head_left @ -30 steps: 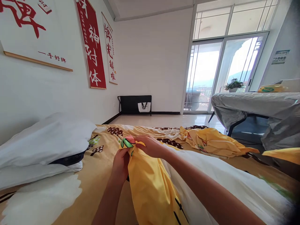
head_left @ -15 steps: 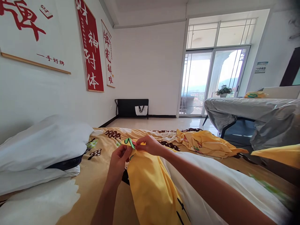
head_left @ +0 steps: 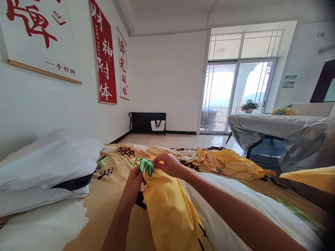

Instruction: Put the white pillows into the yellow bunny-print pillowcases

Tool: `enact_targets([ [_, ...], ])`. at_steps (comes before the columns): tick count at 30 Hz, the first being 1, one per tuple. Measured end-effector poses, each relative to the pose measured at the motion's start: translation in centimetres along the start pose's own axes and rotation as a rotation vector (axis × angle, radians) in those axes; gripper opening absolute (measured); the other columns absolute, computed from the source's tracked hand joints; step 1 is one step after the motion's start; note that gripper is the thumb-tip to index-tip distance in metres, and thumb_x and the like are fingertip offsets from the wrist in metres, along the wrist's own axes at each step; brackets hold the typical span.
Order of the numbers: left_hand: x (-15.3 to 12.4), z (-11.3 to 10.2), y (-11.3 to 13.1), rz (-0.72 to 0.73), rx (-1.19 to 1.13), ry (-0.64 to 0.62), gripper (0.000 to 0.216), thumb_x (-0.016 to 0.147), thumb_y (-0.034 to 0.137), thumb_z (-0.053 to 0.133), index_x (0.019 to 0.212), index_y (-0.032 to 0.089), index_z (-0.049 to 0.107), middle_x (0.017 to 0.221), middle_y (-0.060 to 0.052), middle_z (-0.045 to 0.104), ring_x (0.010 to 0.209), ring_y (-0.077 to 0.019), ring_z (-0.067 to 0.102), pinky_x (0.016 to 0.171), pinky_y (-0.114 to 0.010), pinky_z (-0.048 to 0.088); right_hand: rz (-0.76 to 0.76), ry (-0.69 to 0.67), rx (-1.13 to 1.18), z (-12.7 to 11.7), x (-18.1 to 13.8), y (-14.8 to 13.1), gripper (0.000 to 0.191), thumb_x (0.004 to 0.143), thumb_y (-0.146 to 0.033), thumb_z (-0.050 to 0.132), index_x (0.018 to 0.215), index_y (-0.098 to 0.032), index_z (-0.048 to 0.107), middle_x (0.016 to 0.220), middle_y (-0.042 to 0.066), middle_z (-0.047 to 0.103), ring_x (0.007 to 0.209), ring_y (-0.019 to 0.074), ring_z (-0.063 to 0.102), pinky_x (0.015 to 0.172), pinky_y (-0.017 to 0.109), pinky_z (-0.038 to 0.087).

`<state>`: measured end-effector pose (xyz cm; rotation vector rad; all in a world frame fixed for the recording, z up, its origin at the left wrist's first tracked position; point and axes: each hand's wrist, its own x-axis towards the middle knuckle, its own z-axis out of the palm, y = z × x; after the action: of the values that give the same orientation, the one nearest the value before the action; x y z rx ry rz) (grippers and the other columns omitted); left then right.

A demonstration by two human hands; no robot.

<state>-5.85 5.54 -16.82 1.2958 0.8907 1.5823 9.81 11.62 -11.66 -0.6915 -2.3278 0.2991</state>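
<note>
A yellow pillowcase [head_left: 167, 212] with a green leaf print at its top edge lies draped over a white pillow [head_left: 235, 205] across my lap. My left hand [head_left: 134, 183] is closed on the pillowcase's edge from the left. My right hand [head_left: 170, 164] pinches the same edge just to the right of the green print. Both hands sit close together above the tan patterned bed sheet [head_left: 115, 181].
Two white pillows [head_left: 49, 164] are stacked at the left by the wall. A crumpled yellow cloth [head_left: 232, 162] lies further along the bed. A grey-covered table [head_left: 277, 127] stands to the right; glass balcony doors [head_left: 235, 94] and a black bench [head_left: 148, 122] are beyond.
The pillowcase edge has been pulled up a little, so the green print shows more fully. My hands stay close together on that edge.
</note>
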Motion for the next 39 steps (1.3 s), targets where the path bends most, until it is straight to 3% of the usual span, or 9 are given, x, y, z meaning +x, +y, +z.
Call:
enact_targets([
  [7,-0.8,0.0,0.9,0.041,0.307,0.047,0.022,0.064,0.03,0.063,0.053,0.016,0.049,0.048,0.005,0.042,0.049,-0.0088,0.035,0.046,-0.02,0.025,-0.091,0.032,-0.321,1.2,-0.5,-1.6,0.017,0.079,-0.009,0.059,0.066,-0.017,0.066,0.065,0.001,0.065,0.066,0.0128,0.053,0.067,0.025,0.035],
  [10,-0.7,-0.4,0.8,0.028,0.172,0.064,0.016,0.06,0.027,0.066,0.057,0.015,0.055,0.054,0.003,0.048,0.054,-0.0092,0.038,0.048,-0.02,0.029,-0.12,0.077,-0.367,1.2,-1.0,-2.4,0.016,0.084,-0.012,0.056,0.074,-0.018,0.066,0.071,0.002,0.066,0.071,0.014,0.056,0.071,0.027,0.036],
  [14,0.2,-1.5,0.6,-0.087,-0.199,0.129,0.012,0.062,0.026,0.063,0.07,0.016,0.061,0.064,0.002,0.055,0.051,-0.0071,0.035,0.043,-0.017,0.024,-0.093,0.273,-0.462,1.5,-3.5,-4.6,0.02,0.093,-0.023,0.045,0.083,-0.017,0.062,0.089,0.006,0.065,0.078,0.0157,0.056,0.07,0.028,0.037],
  [18,1.4,-2.9,0.4,-0.236,-0.485,0.156,0.019,0.064,0.026,0.062,0.079,0.015,0.064,0.058,0.003,0.052,0.042,-0.0038,0.027,0.038,-0.016,0.021,-0.099,0.059,-0.698,3.4,-7.8,-5.9,0.027,0.092,-0.039,0.048,0.077,-0.018,0.057,0.073,0.005,0.061,0.068,0.0176,0.055,0.062,0.031,0.034],
  [22,2.0,-3.4,0.1,-0.249,-0.559,0.189,0.016,0.07,0.023,0.054,0.08,0.014,0.063,0.069,0.0,0.061,0.041,-0.0048,0.037,0.036,-0.016,0.025,-0.031,-0.096,-0.852,5.0,-10.6,-4.4,0.015,0.088,-0.032,0.055,0.091,-0.017,0.057,0.083,0.007,0.064,0.073,0.0209,0.058,0.06,0.033,0.034],
  [25,2.1,-3.3,0.0,-0.241,-0.573,0.18,0.015,0.071,0.022,0.052,0.079,0.015,0.062,0.073,-0.002,0.063,0.053,-0.0108,0.053,0.044,-0.02,0.041,-0.091,-0.172,-0.839,5.0,-11.3,-3.0,0.005,0.089,-0.02,0.052,0.087,-0.018,0.056,0.079,0.004,0.064,0.071,0.0192,0.058,0.06,0.033,0.032],
  [28,2.1,-3.5,0.1,-0.23,-0.568,0.182,0.011,0.071,0.023,0.052,0.075,0.017,0.06,0.072,-0.002,0.063,0.062,-0.0154,0.059,0.06,-0.027,0.051,-0.105,-0.25,-0.759,4.3,-11.5,-2.5,0.009,0.087,-0.012,0.051,0.083,-0.018,0.055,0.074,0.001,0.064,0.065,0.0162,0.057,0.059,0.031,0.029],
  [34,2.3,-4.2,-0.5,-0.203,-0.6,0.206,0.009,0.072,0.02,0.051,0.072,0.017,0.059,0.074,-0.002,0.065,0.066,-0.0159,0.061,0.071,-0.03,0.053,0.033,-0.322,-0.442,2.0,-11.5,-3.2,0.033,0.097,-0.032,0.037,0.069,-0.019,0.05,0.063,0.0,0.062,0.053,0.0106,0.047,0.058,0.027,0.026],
  [39,2.7,-4.9,-1.1,-0.19,-0.566,0.249,0.013,0.073,0.017,0.049,0.075,0.015,0.061,0.07,-0.003,0.064,0.061,-0.0147,0.06,0.062,-0.027,0.052,0.125,-0.321,-0.206,-1.5,-10.7,-3.1,0.042,0.097,-0.041,0.034,0.061,-0.02,0.041,0.053,-0.003,0.046,0.052,0.0103,0.035,0.056,0.024,0.027],
])
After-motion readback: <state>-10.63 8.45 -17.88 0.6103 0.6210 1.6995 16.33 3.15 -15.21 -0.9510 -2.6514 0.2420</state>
